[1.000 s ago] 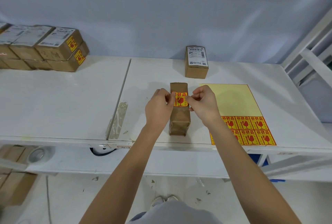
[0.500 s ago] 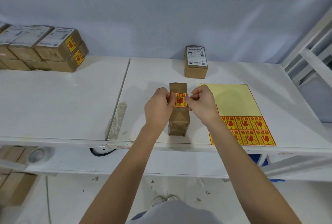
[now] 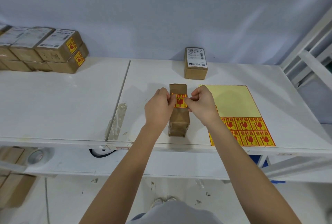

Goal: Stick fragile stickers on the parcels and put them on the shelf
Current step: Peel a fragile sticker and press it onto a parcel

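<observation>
While the left hand [image 3: 159, 106] and right hand [image 3: 201, 104] each keep a narrow pinching grip on an edge of the fragile sticker [image 3: 179, 100] atop the parcel [image 3: 178, 112] on the surface [image 3: 71, 101], item advice: lower flat, then smooth outward from centre.

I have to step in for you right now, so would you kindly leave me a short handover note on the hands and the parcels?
Left hand and right hand each pinch a side of the fragile sticker on the near parcel.
Sticker sheet lies right of it, two rows left.
Done: the stacked parcels at far left, whose two end boxes show stickers.
Left: press this sticker flat and shelve the parcel, then label the far parcel, which shows no sticker from here.
</observation>
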A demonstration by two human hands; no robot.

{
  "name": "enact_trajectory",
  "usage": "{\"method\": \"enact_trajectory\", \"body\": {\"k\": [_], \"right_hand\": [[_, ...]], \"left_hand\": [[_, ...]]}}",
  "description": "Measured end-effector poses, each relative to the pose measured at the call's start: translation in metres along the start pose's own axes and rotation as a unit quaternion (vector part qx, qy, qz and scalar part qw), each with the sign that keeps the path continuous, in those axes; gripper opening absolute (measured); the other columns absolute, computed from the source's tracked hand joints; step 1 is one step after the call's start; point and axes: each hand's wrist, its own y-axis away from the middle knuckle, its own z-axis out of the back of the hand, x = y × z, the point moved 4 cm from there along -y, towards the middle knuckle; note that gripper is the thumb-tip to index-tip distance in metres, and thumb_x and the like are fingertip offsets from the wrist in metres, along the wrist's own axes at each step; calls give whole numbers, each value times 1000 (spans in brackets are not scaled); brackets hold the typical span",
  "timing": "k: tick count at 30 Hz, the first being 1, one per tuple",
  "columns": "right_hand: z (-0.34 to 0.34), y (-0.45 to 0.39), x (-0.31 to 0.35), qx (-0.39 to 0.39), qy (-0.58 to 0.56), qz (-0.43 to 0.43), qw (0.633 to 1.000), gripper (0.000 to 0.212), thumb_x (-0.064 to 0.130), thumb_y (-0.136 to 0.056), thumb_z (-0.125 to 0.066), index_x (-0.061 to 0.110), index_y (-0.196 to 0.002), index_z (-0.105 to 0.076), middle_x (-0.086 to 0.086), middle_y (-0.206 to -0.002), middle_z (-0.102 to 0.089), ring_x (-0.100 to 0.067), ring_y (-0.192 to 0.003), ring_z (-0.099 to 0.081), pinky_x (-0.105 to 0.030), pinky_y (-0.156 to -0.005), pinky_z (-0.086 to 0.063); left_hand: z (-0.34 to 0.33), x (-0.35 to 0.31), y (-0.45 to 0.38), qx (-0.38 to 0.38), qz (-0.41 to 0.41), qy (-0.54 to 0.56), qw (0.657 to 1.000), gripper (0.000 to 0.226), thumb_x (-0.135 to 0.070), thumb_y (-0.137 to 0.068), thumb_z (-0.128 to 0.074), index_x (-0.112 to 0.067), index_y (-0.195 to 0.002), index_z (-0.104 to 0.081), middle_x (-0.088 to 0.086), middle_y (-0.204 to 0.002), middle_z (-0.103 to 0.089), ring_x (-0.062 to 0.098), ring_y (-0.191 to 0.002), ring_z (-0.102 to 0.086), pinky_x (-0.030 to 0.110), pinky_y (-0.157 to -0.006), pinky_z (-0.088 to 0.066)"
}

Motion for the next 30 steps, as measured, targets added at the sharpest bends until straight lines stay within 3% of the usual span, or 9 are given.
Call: {"method": "enact_trajectory", "body": {"k": [6, 8, 10, 12, 14, 17, 20, 24, 30], "right_hand": [[0, 3, 5, 10, 58, 6, 998, 21, 10, -84, -63, 17, -82, -44, -1, -77, -51, -24, -76, -59, -43, -74, -55], [0, 7, 6, -5, 144, 41, 989, 15, 20, -88, -61, 13, -92, -48, -3, -91, -51, -23, -81, -57, -33, -69, -48], [-1, 15, 4, -39, 203, 95, 974, 21, 25, -90, -58, 12, -106, -55, -7, -108, -49, -24, -91, -58, -28, -70, -45], [-6, 24, 2, -49, 250, 179, 950, 33, 27, -92, -56, 13, -121, -57, -12, -126, -46, -28, -113, -50, -32, -82, -46], [-13, 29, 2, -12, 303, 223, 926, 43, 32, -96, -48, 17, -136, -48, -14, -146, -33, -30, -133, -30, -39, -103, -34], [-17, 32, 0, 77, 370, 191, 906, 52, 41, -100, -27, 24, -149, -23, -2, -159, -3, -21, -145, 3, -40, -115, -13], [-17, 34, -3, 125, 404, 154, 893, 57, 46, -100, -18, 24, -151, -6, 0, -159, 10, -18, -144, 16, -41, -117, -5], [-18, 36, -8, 135, 417, 108, 892, 63, 50, -99, -13, 20, -150, 8, -1, -158, 15, -18, -144, 18, -41, -117, 1], [-17, 39, -7, 133, 387, 81, 909, 66, 53, -98, -15, 22, -150, 9, -3, -159, 6, -19, -146, 10, -40, -117, -2]], "left_hand": [[3, -3, 0, 7, -2, -26, 1000, 24, -34, -97, -46, -14, -84, -44, 0, -80, -52, 16, -64, -49, 25, -55, -34], [3, -4, 0, 9, -3, -30, 1000, 24, -34, -97, -45, -14, -84, -42, 0, -79, -51, 16, -63, -48, 25, -53, -32], [3, -4, 0, 9, -5, -32, 999, 24, -33, -98, -45, -14, -83, -42, 0, -80, -51, 16, -63, -48, 24, -53, -31], [3, -3, -1, 9, -8, -31, 999, 24, -33, -98, -45, -14, -83, -42, 0, -81, -52, 16, -64, -48, 25, -55, -33], [3, -3, -1, 8, -15, -24, 1000, 24, -33, -97, -45, -14, -83, -42, 1, -83, -53, 16, -65, -48, 26, -56, -34], [3, -3, -1, 9, -19, -27, 999, 23, -33, -97, -45, -15, -83, -42, 1, -83, -52, 17, -66, -48, 26, -57, -34], [3, -3, -2, 13, -22, -46, 999, 24, -34, -98, -43, -15, -83, -42, -1, -81, -49, 16, -65, -47, 26, -57, -34], [4, -3, -5, 21, -39, -91, 995, 30, -37, -98, -41, -11, -91, -53, 0, -82, -53, 16, -67, -50, 28, -59, -43], [8, 1, -10, 18, -67, -169, 983, 41, -44, -98, -36, -10, -91, -58, 5, -86, -56, 19, -74, -55, 29, -61, -45]]}}
